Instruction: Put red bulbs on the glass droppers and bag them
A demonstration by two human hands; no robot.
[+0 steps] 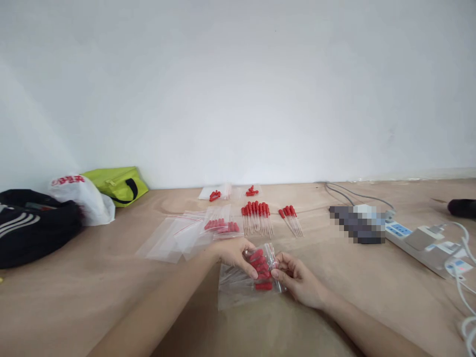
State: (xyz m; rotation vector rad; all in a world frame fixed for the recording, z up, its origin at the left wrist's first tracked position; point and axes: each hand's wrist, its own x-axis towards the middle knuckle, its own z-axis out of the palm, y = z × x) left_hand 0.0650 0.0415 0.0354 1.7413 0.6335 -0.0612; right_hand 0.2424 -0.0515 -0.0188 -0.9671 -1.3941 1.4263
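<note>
A clear zip bag (238, 292) with several red dropper bulbs (264, 286) showing through it is between my two hands, above the near part of the table. My left hand (236, 255) has its thumb and fingers closed on the bag's left and upper part. At the bag's right edge, by the zip strip, my right hand (297, 277) pinches the plastic. Whether glass tubes are attached to the bulbs in this bag I cannot tell. Beyond the hands lie a row of droppers (256, 215) with red bulbs and glass tubes, and a smaller group of droppers (291, 218) to its right.
Flat zip bags (165, 240) overlap left of the droppers, beside filled bags (223, 226). Loose-looking red bulbs (214, 195) lie near the wall. A power strip (416, 245) with cables is at right; a lime-green bag (119, 183), white plastic bag (84, 201) and black bag (40, 228) stand left.
</note>
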